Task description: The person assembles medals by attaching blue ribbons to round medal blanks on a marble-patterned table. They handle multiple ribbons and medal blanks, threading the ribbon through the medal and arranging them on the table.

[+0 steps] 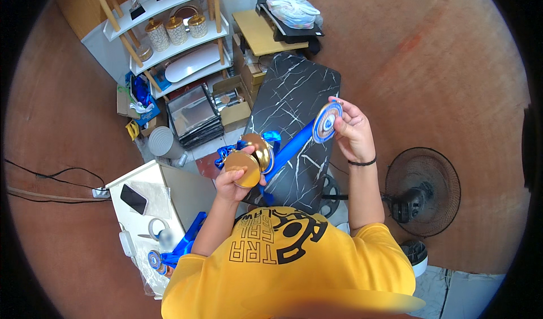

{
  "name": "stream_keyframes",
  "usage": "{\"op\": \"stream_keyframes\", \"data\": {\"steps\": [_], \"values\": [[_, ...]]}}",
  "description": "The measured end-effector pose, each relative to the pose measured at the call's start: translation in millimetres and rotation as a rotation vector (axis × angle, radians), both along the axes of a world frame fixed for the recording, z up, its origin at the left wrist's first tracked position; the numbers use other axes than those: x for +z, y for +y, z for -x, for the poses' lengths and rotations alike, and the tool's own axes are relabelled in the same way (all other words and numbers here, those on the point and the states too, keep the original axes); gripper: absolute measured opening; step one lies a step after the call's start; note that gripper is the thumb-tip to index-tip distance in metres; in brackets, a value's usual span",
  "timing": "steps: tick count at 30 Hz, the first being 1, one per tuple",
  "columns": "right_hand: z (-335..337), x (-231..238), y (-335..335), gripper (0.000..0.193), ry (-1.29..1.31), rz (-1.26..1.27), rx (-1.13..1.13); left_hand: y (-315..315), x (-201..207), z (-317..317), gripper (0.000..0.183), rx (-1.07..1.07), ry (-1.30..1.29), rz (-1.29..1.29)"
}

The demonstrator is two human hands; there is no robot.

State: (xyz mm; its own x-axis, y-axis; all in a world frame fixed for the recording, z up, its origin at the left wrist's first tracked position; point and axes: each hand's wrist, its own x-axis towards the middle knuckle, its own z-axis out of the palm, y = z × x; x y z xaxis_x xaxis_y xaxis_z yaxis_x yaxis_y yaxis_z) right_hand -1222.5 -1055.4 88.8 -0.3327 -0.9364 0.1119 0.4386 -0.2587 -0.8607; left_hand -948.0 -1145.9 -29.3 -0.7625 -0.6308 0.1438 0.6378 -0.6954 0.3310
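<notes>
My left hand [228,186] is closed around several gold medals [243,169], held together with their plain shiny sides showing. Bunched blue ribbon [225,153] hangs about these medals. Farther right, my right hand [357,132] pinches one round medal [326,123] by its edge, its blue, white and copper-toned face showing. A blue ribbon [292,150] runs taut between that medal and the bundle in my left hand. Both hands are held above a black marble-patterned table [300,87].
On the left a white cabinet [178,177] bears a phone [134,199], a tape roll [158,227] and more ribboned medals [155,259]. A black fan [424,191] stands at right. Shelves [169,50] hold trophies and jars; beside them are an open cardboard box [235,112] and stacked black frames [195,118].
</notes>
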Motion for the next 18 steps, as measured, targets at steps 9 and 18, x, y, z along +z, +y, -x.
{"op": "stream_keyframes", "data": {"steps": [9, 18], "values": [[54, -29, -51, 0.021, 0.087, -0.285, -0.254, 17, -26, -26, 0.064, 0.085, -0.202, -0.04], [99, -106, -113, 0.017, 0.122, -0.55, -0.232, 25, -57, -47, 0.062, 0.163, -0.409, -0.115]]}}
